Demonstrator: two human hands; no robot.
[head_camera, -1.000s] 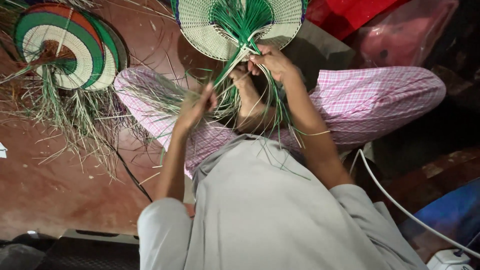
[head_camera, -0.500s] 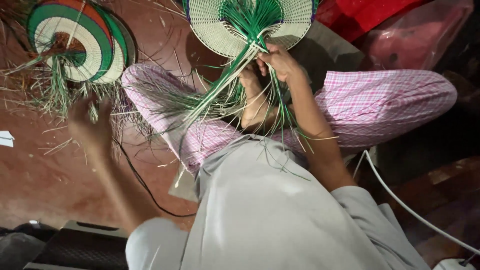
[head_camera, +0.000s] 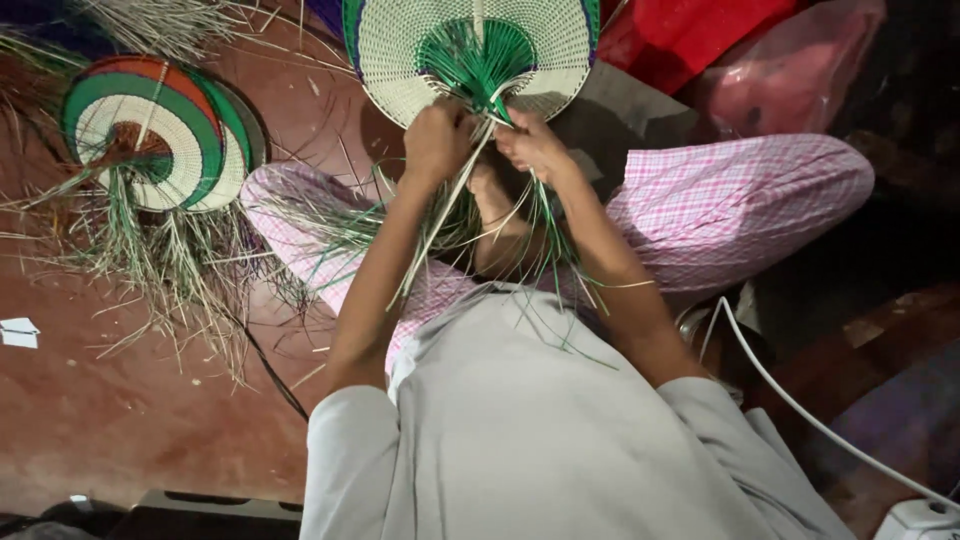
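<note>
A round woven fan (head_camera: 470, 50), cream with a green centre, stands in front of me above my crossed legs in pink checked trousers. My left hand (head_camera: 437, 140) grips the fan's lower edge and a pale strand that trails down toward my lap. My right hand (head_camera: 532, 145) pinches green and cream strands at the fan's base, right beside the left hand. Loose green and pale strands (head_camera: 470, 240) hang from both hands over my legs.
A stack of finished fans (head_camera: 150, 130) with red, green and cream rings lies on the red floor at the left, amid scattered loose straw (head_camera: 170, 270). A black cable (head_camera: 275, 375) crosses the floor. A white cord (head_camera: 800, 400) runs at the right. Red and pink bags (head_camera: 760, 60) sit behind.
My left hand, stretched out toward the loose straw on the floor half a second ago, has come back to the fan's base with a pale strand. My right hand stayed at the fan.
</note>
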